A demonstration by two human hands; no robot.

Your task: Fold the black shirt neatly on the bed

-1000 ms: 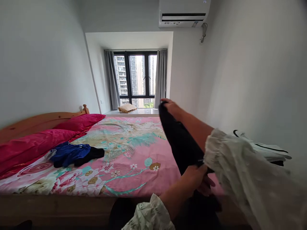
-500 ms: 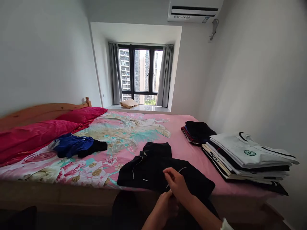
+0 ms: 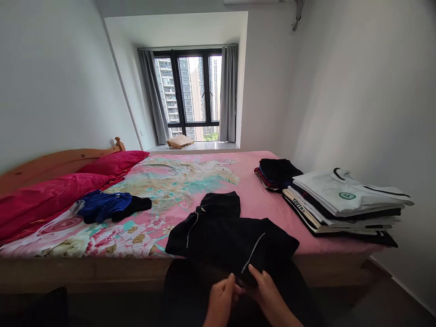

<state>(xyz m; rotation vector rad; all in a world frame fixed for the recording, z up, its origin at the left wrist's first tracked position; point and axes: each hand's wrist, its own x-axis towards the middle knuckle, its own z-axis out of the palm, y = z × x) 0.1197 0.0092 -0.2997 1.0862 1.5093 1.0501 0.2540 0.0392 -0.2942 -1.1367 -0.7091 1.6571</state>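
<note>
A black shirt (image 3: 221, 240) with thin light piping lies spread across the bed's near edge, its far part a narrower block. My right hand (image 3: 269, 293) grips its near edge, thumb on top beside the piping and the fingers underneath, mostly hidden. Just left of it, my left hand (image 3: 221, 295) is closed in a pinch at the same near edge, thumb up. Dark cloth fills the space between and below the hands, so the exact hold of the left fingers is hard to see.
Folded clothes form a tall stack (image 3: 344, 204) on the bed's right, topped by a white shirt. Behind it sits a smaller dark pile (image 3: 277, 172). A crumpled blue garment (image 3: 104, 206) lies at left near red pillows (image 3: 61, 195). The bed's front edge (image 3: 85, 268) runs below.
My right hand has come down from above the shirt to its near edge and now grips it. The view has tilted downward, and the shirt's near part is drawn slightly flatter.
</note>
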